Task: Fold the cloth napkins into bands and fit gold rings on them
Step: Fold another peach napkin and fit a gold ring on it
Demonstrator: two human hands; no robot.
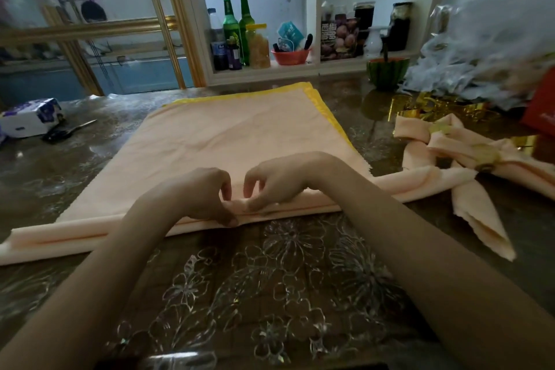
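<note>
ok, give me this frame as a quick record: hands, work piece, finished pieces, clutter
left hand: pinches folded edge of peach napkin
right hand: pinches same edge, beside left
fold: band along near edge, rest flat
finished napkins: at right, gold ring on
underneath: yellow cloth
far left: scissors, tissue pack

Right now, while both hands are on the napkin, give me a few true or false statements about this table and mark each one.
1. The left hand and the right hand both pinch the folded band near its middle. True.
2. A yellow cloth lies under the flat peach napkin. True.
3. The ringed napkins lie on the person's left. False: they lie on the right.
4. The scissors rest on the flat peach napkin. False: they lie on the table, left of it, by the tissue pack.
</note>
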